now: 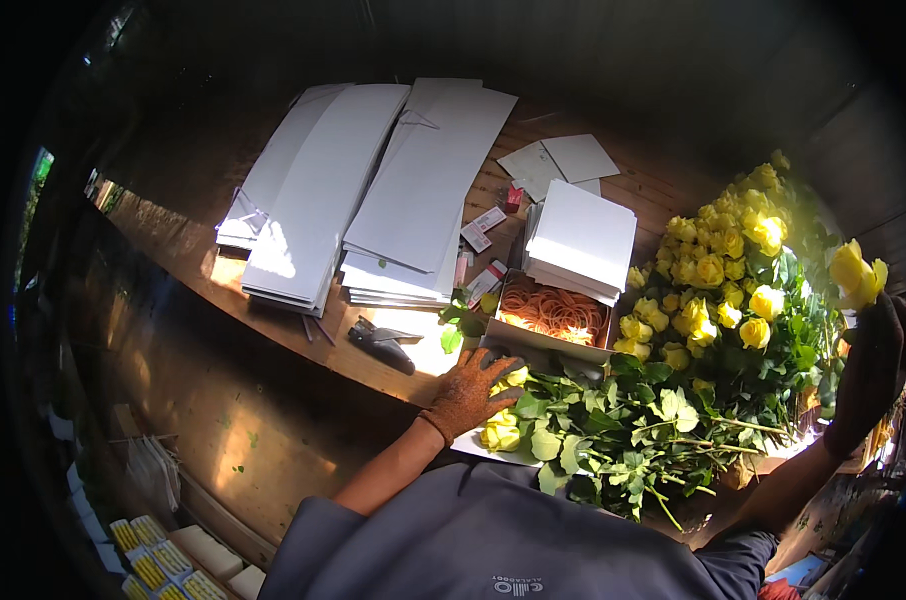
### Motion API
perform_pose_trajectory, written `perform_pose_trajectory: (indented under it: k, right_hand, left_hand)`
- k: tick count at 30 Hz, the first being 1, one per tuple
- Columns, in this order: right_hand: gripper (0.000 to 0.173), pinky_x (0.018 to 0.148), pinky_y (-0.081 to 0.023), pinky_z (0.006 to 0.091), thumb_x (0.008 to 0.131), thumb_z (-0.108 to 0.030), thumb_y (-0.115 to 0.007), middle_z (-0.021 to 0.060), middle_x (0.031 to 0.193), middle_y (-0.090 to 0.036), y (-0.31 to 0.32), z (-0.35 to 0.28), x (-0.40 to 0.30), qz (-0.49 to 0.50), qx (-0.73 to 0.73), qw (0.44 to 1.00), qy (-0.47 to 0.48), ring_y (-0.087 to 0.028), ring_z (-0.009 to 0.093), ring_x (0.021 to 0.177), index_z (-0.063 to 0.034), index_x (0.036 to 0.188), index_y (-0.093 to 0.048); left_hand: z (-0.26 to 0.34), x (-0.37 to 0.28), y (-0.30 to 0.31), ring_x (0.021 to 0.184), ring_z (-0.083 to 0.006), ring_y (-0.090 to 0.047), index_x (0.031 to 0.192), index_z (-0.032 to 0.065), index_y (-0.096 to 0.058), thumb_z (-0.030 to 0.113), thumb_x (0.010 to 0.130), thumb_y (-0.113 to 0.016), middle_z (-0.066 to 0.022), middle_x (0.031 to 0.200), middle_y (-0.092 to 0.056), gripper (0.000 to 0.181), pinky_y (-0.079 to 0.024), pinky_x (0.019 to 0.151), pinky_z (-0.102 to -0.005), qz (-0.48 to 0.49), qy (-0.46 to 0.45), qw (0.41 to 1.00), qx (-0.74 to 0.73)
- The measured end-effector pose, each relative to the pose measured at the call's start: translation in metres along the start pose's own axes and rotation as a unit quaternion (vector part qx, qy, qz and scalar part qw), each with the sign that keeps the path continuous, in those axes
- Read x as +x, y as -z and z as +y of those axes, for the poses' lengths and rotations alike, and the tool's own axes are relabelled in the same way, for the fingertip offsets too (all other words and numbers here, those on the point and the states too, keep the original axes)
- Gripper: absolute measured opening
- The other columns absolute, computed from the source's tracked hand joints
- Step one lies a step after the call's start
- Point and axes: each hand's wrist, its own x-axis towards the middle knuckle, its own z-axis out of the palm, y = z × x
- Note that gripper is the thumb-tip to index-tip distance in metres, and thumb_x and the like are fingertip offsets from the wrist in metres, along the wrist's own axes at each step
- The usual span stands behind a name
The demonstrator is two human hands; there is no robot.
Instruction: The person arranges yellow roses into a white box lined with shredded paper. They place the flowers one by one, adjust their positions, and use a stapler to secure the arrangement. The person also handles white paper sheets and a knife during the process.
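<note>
My left hand (472,391), in a brown and dark work glove, rests with spread fingers on the heads of yellow roses (501,431). These roses lie on a white sheet (474,444), their leafy stems (618,442) stretching right along the table's near edge. At the far right my gloved right hand (875,367) is raised, its fingers closed about a single yellow rose (858,274) just below the bloom. The lower stem of that rose is hidden. Between my hands, a large heap of yellow roses (712,270) is piled beyond the stems.
An open box of rubber bands (554,309) stands under a stack of white cards (582,232). Stacks of long white sheets (325,187) cover the left of the wooden table (415,386). A black stapler (382,345) and small staple boxes (487,221) lie nearby. Yellow-striped packs (157,559) sit lower left.
</note>
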Motion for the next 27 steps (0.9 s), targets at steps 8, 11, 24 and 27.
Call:
perform_pose_trajectory:
  k: [8, 11, 24, 27]
  right_hand:
    - [0.028, 0.069, -0.053, 0.0463, 0.080, -0.013, -0.070, 0.0138, 0.092, -0.065, -0.137, -0.190, -0.077, -0.428, 0.380, 0.820, -0.011, -0.065, 0.037, 0.083, -0.0108, 0.107, -0.064]
    - [0.018, 0.074, -0.052, 0.0437, 0.086, -0.011, -0.066, 0.0183, 0.089, -0.066, -0.171, -0.214, -0.100, -0.463, 0.433, 0.763, -0.127, -0.064, 0.040, 0.086, -0.0036, 0.102, -0.065]
    - [0.014, 0.068, -0.052, 0.0470, 0.089, -0.012, -0.064, 0.0203, 0.086, -0.068, -0.206, -0.232, -0.141, -0.393, 0.388, 0.820, -0.147, -0.066, 0.041, 0.080, -0.0049, 0.101, -0.064]
    - [0.013, 0.066, -0.051, 0.0488, 0.089, -0.014, -0.065, 0.0195, 0.083, -0.067, -0.205, -0.234, -0.143, -0.402, 0.360, 0.829, -0.144, -0.065, 0.041, 0.079, -0.0066, 0.099, -0.063]
  left_hand:
    - [-0.006, -0.001, -0.006, 0.115, -0.0387, -0.050, 0.129, 0.0107, -0.057, 0.034, 0.079, -0.077, -0.0201, 0.119, -0.056, 0.059, -0.043, 0.100, -0.0473, 0.067, -0.058, 0.996, 0.000]
    - [-0.007, -0.006, -0.008, 0.118, -0.0374, -0.050, 0.120, 0.0098, -0.064, 0.035, 0.079, -0.075, -0.0193, 0.119, -0.057, 0.049, -0.044, 0.100, -0.0473, 0.036, -0.048, 0.997, 0.040]
    - [-0.002, -0.010, -0.019, 0.116, -0.0281, -0.054, 0.127, 0.0236, -0.063, 0.036, 0.078, -0.077, -0.0054, 0.120, -0.059, 0.052, -0.048, 0.095, -0.0409, 0.119, -0.052, 0.991, 0.031]
    - [-0.001, -0.011, -0.018, 0.116, -0.0276, -0.054, 0.128, 0.0236, -0.063, 0.038, 0.079, -0.077, -0.0058, 0.119, -0.060, 0.054, -0.048, 0.095, -0.0401, 0.124, -0.054, 0.990, 0.039]
